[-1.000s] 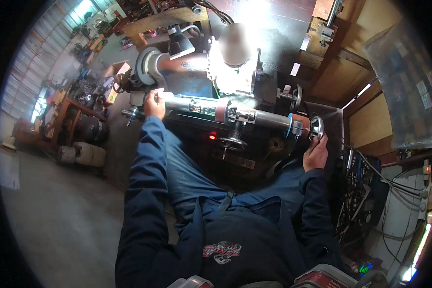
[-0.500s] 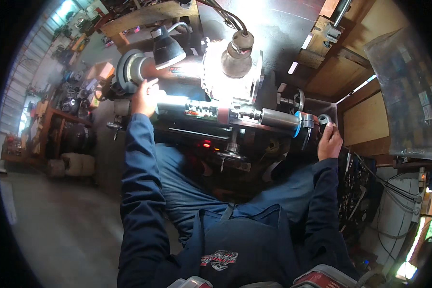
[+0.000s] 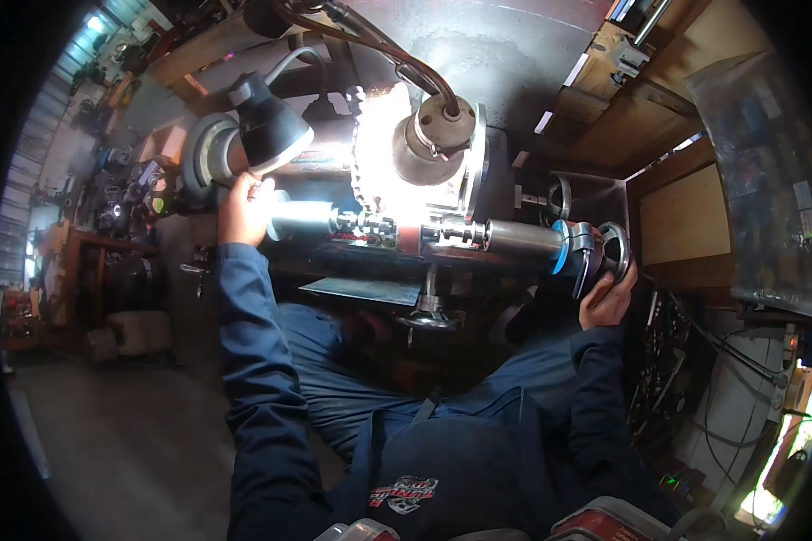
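A horizontal machine with a bright metal shaft stretches across in front of me. Narrow stepped sections [image 3: 460,234] of the shaft lie between a left silver cylinder [image 3: 305,219] and a right silver cylinder [image 3: 525,234]. My left hand [image 3: 244,212] is at the left cylinder's outer end, its fingers bent together; what lies inside them is hidden. On the far right, my right hand [image 3: 609,296] curls around the lower rim of a metal handwheel [image 3: 619,243]. Just left of that wheel are a clamp with a dark lever [image 3: 586,275] and a blue ring [image 3: 561,248].
A black lamp [image 3: 275,126] and a grey-beige lamp [image 3: 433,140] hang over the machine, one lighting it brightly. Another handwheel [image 3: 429,318] projects toward my knees. At right are wooden boards [image 3: 686,212] and a hanging plastic sheet [image 3: 767,180]. Shelves with clutter stand left.
The view has shifted, so the lamps look larger and the machine sits lower. My right hand has moved from the handwheel's right side down to its lower rim. My left hand stays by the left cylinder's end.
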`<control>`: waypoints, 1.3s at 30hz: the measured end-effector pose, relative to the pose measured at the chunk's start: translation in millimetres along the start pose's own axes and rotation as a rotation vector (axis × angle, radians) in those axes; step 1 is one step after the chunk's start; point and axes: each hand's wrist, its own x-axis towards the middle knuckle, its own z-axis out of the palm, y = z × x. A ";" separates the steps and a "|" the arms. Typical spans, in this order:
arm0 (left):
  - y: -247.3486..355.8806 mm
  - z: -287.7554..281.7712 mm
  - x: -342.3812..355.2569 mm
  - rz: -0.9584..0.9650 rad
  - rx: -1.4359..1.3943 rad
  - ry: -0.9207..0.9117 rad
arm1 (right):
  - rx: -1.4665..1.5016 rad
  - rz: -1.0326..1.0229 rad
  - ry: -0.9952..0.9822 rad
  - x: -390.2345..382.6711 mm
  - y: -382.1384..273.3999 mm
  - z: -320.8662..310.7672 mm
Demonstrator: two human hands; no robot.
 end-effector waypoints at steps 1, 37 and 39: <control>5.1 0.6 -4.5 -0.008 0.000 -0.003 | -0.003 -0.001 -0.008 1.4 0.0 -2.8; 33.6 55.7 -191.5 0.303 -0.429 0.865 | -0.182 -0.028 -0.015 35.8 -17.1 -25.5; 8.3 94.7 -268.3 0.226 -0.428 0.386 | -0.174 -0.077 -0.026 42.3 -12.5 -25.6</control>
